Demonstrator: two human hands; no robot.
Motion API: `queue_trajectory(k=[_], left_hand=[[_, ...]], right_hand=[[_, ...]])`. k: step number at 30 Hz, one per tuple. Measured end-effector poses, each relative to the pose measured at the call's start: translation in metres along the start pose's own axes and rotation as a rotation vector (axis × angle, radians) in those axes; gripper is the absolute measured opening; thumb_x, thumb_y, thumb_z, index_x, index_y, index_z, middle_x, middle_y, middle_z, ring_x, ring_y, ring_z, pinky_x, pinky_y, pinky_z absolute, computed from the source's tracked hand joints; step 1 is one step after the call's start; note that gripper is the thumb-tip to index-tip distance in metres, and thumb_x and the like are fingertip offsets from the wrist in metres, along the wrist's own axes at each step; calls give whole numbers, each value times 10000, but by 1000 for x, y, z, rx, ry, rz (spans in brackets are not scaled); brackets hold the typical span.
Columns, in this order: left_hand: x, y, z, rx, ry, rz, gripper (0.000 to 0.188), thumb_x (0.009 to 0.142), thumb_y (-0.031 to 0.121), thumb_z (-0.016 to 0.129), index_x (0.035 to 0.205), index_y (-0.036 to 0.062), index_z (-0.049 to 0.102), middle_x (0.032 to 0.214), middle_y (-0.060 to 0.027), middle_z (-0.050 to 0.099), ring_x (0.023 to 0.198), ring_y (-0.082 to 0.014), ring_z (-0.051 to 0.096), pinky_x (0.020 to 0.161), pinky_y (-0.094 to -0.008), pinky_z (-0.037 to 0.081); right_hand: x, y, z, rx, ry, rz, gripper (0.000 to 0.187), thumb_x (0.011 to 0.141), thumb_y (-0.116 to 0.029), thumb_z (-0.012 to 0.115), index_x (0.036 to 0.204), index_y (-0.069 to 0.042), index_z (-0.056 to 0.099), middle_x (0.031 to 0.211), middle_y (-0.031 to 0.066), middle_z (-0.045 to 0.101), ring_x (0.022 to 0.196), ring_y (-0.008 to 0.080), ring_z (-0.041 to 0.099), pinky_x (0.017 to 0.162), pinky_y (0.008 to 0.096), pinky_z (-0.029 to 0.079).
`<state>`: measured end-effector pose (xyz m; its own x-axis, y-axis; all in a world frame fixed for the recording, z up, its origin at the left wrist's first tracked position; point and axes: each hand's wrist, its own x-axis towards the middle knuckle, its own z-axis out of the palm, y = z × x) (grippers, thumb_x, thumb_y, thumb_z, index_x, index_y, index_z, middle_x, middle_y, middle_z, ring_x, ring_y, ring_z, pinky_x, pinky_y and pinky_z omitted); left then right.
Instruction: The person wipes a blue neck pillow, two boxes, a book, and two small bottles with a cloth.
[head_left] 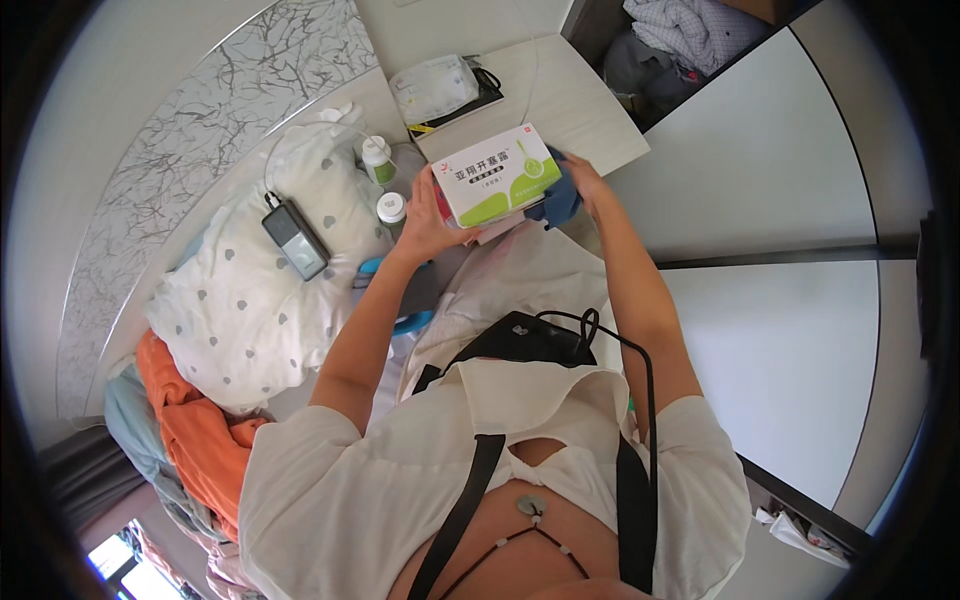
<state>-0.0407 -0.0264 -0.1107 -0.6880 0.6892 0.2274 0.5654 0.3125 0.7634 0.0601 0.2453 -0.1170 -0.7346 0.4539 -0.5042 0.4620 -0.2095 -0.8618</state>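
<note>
A white and green cardboard box [492, 178] is held up in front of me, its printed face toward the camera. My left hand [432, 222] grips its left side and lower left corner, with the thumb along the lower edge. Bunched against the box's right end is a dark blue cloth [560, 197], and my right hand [585, 186] is closed on it; some of those fingers are hidden behind the cloth. Something pink [500, 228] shows in part under the box. Two white-capped bottles, one green-labelled [378, 160] and one upright [392, 208], stand left of my left hand.
A pale bedside cabinet top [590, 100] lies beyond the box, bearing a clear plastic packet [435, 88] and a black cable. On the left, a grey power bank [295, 238] rests on a spotted white pillow [240, 310]. White cabinet doors [770, 360] border the right side.
</note>
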Motion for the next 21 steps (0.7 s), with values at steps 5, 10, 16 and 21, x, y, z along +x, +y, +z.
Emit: queue_trajectory(k=[5, 10, 16, 21], left_hand=[[1, 3, -9, 37, -79, -67, 1199, 483, 342, 825, 1351, -26, 83, 1350, -260, 220, 1256, -386, 255, 1010, -437, 270], [9, 32, -25, 263, -83, 29, 1225, 486, 437, 804, 1365, -40, 97, 1413, -281, 87, 1314, -395, 145, 1052, -465, 171], [59, 79, 13, 485, -237, 220, 1182, 527, 612, 701, 1380, 10, 147, 1419, -281, 81, 1331, -389, 101, 1045, -526, 124], [87, 82, 42, 633, -458, 85, 1237, 507, 718, 640, 1392, 31, 118, 1418, -281, 91, 1329, -403, 86, 1022, -583, 108]], right_hand=[[-19, 35, -7, -317, 75, 28, 358, 869, -131, 499, 1218, -55, 511, 1047, 79, 603, 875, 157, 580, 759, 261, 457], [-46, 20, -5, -73, 82, -42, 352, 858, -124, 525, 1205, -71, 530, 990, 61, 612, 850, 140, 565, 756, 253, 450], [-50, 1, -2, -175, 82, -208, 348, 855, -131, 523, 1201, -92, 533, 1024, 76, 603, 859, 140, 559, 770, 249, 443], [-52, 7, -4, -371, 149, -298, 368, 832, -128, 537, 1196, -77, 528, 1098, 132, 578, 928, 217, 569, 794, 275, 445]])
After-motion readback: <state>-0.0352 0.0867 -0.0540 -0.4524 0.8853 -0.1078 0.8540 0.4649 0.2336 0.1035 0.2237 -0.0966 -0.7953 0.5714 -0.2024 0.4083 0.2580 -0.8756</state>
